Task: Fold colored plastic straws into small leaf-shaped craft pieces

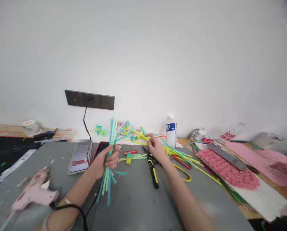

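Observation:
Upright in my left hand (107, 162) is a loose bunch of teal and pale green pipe cleaners (113, 131), with the fingers wrapped round its middle. Several of its lower ends splay out below the fist. My right hand (156, 148) reaches over a pile of yellow pipe cleaners (189, 157), its fingers bent together at their left end. Whether a stem is pinched there I cannot tell. Beneath that wrist lie black-and-yellow pliers (153, 173). Between the hands are a red lighter-like piece (130, 152) and a small yellow-and-teal bundle (128, 158).
A pink glue gun (34, 192) lies at left, its black cord crossing my left forearm. Behind it a lit phone (80, 157) leans near a cable from the wall socket (90, 100). A bottle (171, 131) stands by the wall. Pink bumpy material (230, 168) and paper spread at right.

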Tool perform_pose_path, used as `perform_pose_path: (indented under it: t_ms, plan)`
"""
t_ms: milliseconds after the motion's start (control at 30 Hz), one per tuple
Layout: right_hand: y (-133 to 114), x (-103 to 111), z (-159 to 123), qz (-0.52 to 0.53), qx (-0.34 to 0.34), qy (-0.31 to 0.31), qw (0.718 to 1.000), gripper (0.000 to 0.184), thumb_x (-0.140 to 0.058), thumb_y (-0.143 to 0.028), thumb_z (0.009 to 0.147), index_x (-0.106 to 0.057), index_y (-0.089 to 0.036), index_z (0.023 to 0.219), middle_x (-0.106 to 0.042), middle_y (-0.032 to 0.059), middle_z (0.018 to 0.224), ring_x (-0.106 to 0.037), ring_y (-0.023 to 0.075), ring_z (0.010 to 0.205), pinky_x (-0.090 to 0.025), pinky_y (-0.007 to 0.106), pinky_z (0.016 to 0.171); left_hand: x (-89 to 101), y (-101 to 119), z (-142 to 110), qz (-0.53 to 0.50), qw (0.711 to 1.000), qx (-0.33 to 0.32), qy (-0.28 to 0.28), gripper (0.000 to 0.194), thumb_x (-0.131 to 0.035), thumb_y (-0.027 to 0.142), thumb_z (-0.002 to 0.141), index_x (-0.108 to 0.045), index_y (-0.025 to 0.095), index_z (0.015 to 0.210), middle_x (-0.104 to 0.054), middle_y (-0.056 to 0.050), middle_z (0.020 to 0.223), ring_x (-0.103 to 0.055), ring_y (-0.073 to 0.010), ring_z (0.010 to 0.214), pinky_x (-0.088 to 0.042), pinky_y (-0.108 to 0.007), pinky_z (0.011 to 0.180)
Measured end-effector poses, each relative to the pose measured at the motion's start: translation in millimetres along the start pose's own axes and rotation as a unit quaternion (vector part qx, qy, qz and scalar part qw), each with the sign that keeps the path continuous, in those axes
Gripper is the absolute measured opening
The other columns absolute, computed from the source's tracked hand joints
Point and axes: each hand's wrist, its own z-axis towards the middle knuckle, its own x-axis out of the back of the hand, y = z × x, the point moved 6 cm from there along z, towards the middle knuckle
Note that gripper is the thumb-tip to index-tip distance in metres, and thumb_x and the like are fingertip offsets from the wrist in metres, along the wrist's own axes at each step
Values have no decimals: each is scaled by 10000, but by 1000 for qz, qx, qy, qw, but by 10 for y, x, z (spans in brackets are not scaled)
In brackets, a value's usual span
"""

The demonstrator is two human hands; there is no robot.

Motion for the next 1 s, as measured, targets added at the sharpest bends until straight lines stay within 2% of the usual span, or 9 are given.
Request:
perform_pose_path:
  t_ms: [167,300,367,467,567,633,733,833,1000]
  plan:
    - [121,-231,-7,-4,-33,4,999,178,-506,-341,833,-595,-192,792,-423,-61,477,-414,154,470,-308,260,533,-70,-94,-65,24,997,66,-23,282,-560,455,924,-635,185,957,-296,98,496,-79,-46,387,-202,-143,352]
    - [168,-218,-62,6,-37,10,999,429,-465,-436,891,-498,-212,526,-447,-13,466,-439,170,496,-345,295,576,-89,-135,-84,50,996,75,-16,248,-563,422,930,-619,201,1026,-326,95,510,-108,-46,387,-208,-140,358]
    - [154,-184,-68,27,-31,13,999,420,-433,-453,910,-538,-208,585,-512,13,528,-484,193,552,-384,319,623,-104,-149,-88,68,995,76,-14,252,-579,420,921,-613,200,1040,-338,94,511,-130,-43,383,-207,-140,358]
    - [38,-173,-77,77,-12,-2,997,347,-444,-475,909,-636,-186,897,-659,77,797,-592,241,768,-447,355,728,-118,-178,-83,79,993,82,-6,251,-599,417,911,-589,212,1056,-369,95,523,-150,-36,372,-207,-138,355]
    - [-221,-280,-159,167,11,-87,982,398,-507,-521,892,-615,-220,1128,-695,84,1036,-634,232,931,-483,350,800,-117,-243,-69,84,992,95,3,235,-606,423,905,-562,220,1015,-390,96,532,-160,-31,361,-194,-136,348]
    - [-475,-457,-295,359,5,-212,909,447,-560,-556,874,-600,-228,1176,-679,91,1122,-627,229,1000,-467,360,873,-104,-329,-64,94,988,120,11,233,-592,431,912,-541,223,1006,-398,96,538,-167,-31,357,-190,-138,347]
    - [-767,-685,-493,490,-42,-287,822,485,-727,-550,756,-603,-229,1098,-702,69,1016,-637,220,934,-476,307,760,-90,-509,-72,112,977,182,8,256,-577,462,913,-510,217,946,-406,94,536,-192,-33,353,-197,-143,349]
    - [-844,-891,-580,553,-132,-271,777,334,-677,-536,815,-565,-222,829,-668,0,691,-609,162,662,-404,235,548,-78,-649,-90,129,962,239,8,322,-587,513,890,-483,208,879,-400,93,531,-205,-35,356,-201,-152,351]
    - [-741,-824,-436,688,-172,-175,683,473,-643,-564,837,-406,-220,614,-342,-94,402,-379,108,448,-420,229,553,-87,-640,-80,145,959,242,13,369,-603,546,866,-478,200,862,-340,106,537,-163,-31,372,-154,-163,363]
